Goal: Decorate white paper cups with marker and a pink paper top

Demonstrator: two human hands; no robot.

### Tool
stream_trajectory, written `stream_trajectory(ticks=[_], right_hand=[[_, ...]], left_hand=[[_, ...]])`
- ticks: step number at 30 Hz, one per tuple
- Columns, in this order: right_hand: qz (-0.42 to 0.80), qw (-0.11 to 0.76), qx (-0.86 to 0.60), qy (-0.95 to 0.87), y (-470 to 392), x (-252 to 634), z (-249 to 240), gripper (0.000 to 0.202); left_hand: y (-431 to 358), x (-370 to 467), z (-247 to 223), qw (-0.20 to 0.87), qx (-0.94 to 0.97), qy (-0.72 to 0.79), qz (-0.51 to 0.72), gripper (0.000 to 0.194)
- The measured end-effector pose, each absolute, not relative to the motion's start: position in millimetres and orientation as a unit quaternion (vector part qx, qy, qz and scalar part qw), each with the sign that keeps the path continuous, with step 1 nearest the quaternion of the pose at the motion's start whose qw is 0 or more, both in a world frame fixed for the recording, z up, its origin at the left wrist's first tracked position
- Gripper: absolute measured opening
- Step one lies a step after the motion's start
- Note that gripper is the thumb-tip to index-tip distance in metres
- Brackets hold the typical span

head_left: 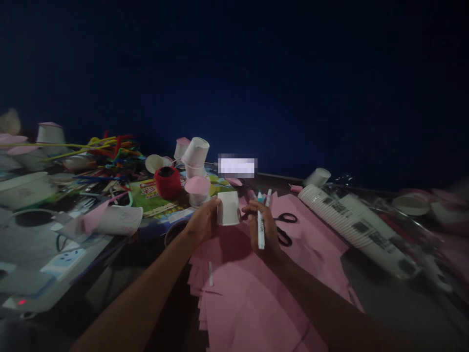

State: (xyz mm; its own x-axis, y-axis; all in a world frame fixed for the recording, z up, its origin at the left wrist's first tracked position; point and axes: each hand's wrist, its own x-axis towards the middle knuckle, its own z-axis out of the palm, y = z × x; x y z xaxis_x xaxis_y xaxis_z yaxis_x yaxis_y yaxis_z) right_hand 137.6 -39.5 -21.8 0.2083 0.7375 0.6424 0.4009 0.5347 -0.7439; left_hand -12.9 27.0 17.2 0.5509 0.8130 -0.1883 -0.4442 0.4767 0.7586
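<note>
A white paper cup [228, 209] is upside down above pink paper sheets [252, 298], with my left hand [205, 220] closed on its left side. On the cup's other side, my right hand [264, 230] holds a white marker [261, 227] with a green tip pointing away from me. The right fingertips are close to the cup; whether they touch it I cannot tell. Black-handled scissors [286, 218] lie on the pink paper just right of my right hand.
Red yarn [167, 182], a pink-topped cup [198, 189] and stacked cups [196, 154] stand beyond my left hand. Colourful pipe cleaners [113, 149] and a power strip [66, 259] are at left. A long sleeve of cups [359, 230] lies at right.
</note>
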Motion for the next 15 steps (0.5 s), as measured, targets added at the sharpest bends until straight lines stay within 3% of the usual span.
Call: stream_trajectory(ticks=[8, 15], right_hand=[[0.144, 0.679, -0.407, -0.594, -52, 130, -2, 0.029], [0.076, 0.607, -0.363, -0.703, -63, 130, 10, 0.024]], left_hand=[[28, -10, 19, 0.805, 0.348, 0.257, 0.407, 0.029], [31, -8, 4, 0.772, 0.369, 0.271, 0.441, 0.024]])
